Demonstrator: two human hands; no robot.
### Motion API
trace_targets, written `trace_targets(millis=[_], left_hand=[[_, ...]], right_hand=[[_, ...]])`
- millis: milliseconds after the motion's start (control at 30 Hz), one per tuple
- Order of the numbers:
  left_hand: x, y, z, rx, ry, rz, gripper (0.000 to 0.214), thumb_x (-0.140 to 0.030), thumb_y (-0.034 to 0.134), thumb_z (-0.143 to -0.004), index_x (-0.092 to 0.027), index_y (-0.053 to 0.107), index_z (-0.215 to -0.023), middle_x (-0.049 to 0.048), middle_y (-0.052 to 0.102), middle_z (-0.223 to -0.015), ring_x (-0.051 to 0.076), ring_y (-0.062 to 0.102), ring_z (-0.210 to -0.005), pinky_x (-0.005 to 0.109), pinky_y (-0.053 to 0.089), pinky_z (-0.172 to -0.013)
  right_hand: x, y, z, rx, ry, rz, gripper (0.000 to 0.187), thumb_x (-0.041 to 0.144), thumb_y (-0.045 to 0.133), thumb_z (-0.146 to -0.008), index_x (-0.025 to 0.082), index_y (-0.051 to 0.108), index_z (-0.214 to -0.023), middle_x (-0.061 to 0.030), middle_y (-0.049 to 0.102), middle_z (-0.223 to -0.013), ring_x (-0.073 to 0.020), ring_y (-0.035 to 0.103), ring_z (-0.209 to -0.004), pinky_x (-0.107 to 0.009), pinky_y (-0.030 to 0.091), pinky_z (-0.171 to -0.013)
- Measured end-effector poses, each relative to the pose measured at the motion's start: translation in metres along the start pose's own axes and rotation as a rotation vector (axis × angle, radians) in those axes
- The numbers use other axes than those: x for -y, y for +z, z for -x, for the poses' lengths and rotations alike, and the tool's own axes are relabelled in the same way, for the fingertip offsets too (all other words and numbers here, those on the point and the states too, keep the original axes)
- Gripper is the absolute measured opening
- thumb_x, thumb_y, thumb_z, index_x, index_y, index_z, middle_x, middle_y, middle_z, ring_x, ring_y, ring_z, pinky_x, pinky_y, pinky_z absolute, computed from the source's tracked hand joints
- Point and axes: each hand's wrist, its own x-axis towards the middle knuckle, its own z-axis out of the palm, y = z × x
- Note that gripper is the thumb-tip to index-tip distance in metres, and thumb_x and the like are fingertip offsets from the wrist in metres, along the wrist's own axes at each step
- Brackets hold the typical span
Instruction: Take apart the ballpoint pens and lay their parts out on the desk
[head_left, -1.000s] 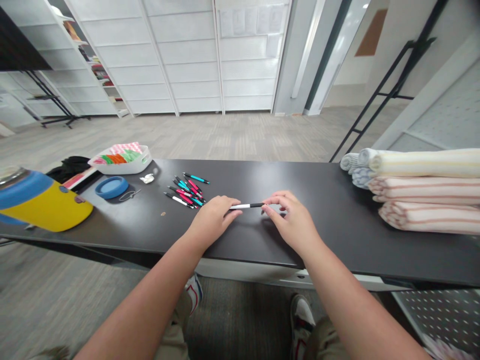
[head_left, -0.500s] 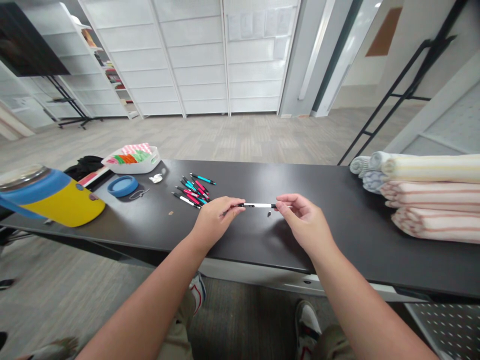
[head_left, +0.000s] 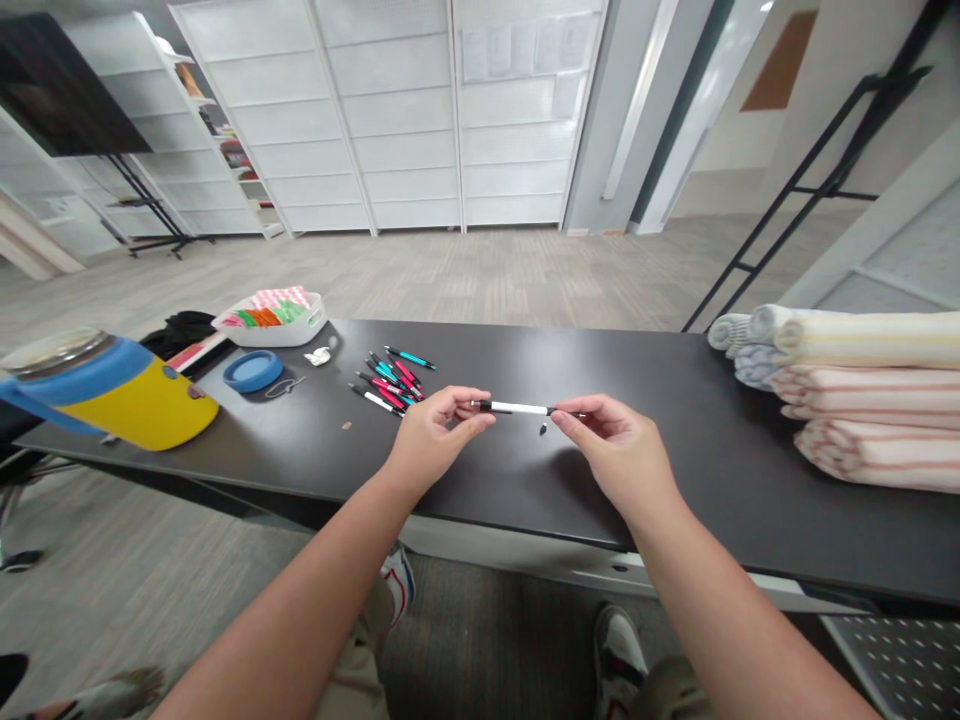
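Between my two hands a white pen with black ends (head_left: 521, 409) is held level, a little above the dark table. My left hand (head_left: 439, 425) pinches its left end, where the clip shows. The right end sits between the thumb and fingers of my right hand (head_left: 611, 435). Just below the pen, a small dark pen part (head_left: 543, 429) lies on the tabletop. To the left of my left hand is a loose pile of pens (head_left: 390, 378) in red, teal, black and white.
A yellow and blue jug (head_left: 142, 395) and a blue lid (head_left: 253, 371) are at the left. Behind them stands a white basket (head_left: 306, 328) of colourful packets. Crumpled tissue (head_left: 318, 356) lies nearby. Rolled towels (head_left: 877, 395) are stacked at the right of the black table (head_left: 705, 440).
The pen has turned slightly about its length, so its clip now shows underneath. The fingers of my left hand have shifted on its end. The view has moved a little.
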Motion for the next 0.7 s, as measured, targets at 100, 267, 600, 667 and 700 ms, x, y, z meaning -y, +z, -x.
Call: trace_targets(millis=[100,267,600,667,700], left_hand=[[-0.005,-0.002,0.002,-0.007,0.156,-0.232,0.021,-0.031,0.080,-0.090,-0.022,0.076,-0.108,0.0032,0.079,-0.097,0.016,0.073,-0.081,0.027,0.057,-0.080],[-0.013,-0.004,0.004,0.090,0.367,-0.459,0.014,-0.031,0.066,-0.101,-0.020,0.074,-0.106,0.0040,0.077,-0.095,0.016,0.071,-0.087,0.027,0.052,-0.081],[-0.015,-0.005,0.002,0.270,0.195,-0.340,0.036,-0.037,0.047,-0.109,-0.018,0.064,-0.084,0.0002,0.065,-0.077,0.012,0.062,-0.071,0.024,0.044,-0.070],[-0.013,-0.006,0.002,0.291,0.100,-0.287,0.040,-0.039,0.044,-0.109,-0.019,0.061,-0.079,-0.0012,0.064,-0.073,0.011,0.060,-0.067,0.023,0.044,-0.069],[-0.013,-0.006,0.002,0.298,0.061,-0.265,0.042,-0.040,0.044,-0.109,-0.019,0.061,-0.078,-0.0018,0.063,-0.071,0.011,0.060,-0.066,0.023,0.044,-0.068]], right_hand=[[-0.002,-0.001,0.000,0.010,0.032,-0.007,0.035,0.053,0.083,-0.082,0.021,0.080,-0.098,-0.0056,0.078,-0.085,-0.0198,0.068,-0.074,-0.032,0.048,-0.070],[-0.004,-0.002,0.000,0.013,0.078,-0.051,0.037,0.054,0.084,-0.081,0.021,0.081,-0.098,-0.0061,0.078,-0.084,-0.0207,0.070,-0.076,-0.033,0.050,-0.073],[0.000,-0.002,0.002,0.022,0.016,-0.041,0.033,0.052,0.084,-0.080,0.022,0.081,-0.092,-0.0067,0.080,-0.084,-0.0211,0.072,-0.075,-0.033,0.053,-0.072],[0.000,-0.001,0.003,0.024,-0.028,-0.004,0.029,0.050,0.083,-0.082,0.023,0.081,-0.092,-0.0063,0.080,-0.088,-0.0212,0.072,-0.078,-0.033,0.053,-0.074],[0.000,0.000,0.004,0.023,-0.055,0.010,0.027,0.049,0.082,-0.083,0.023,0.081,-0.092,-0.0060,0.080,-0.090,-0.0213,0.073,-0.080,-0.033,0.053,-0.076]])
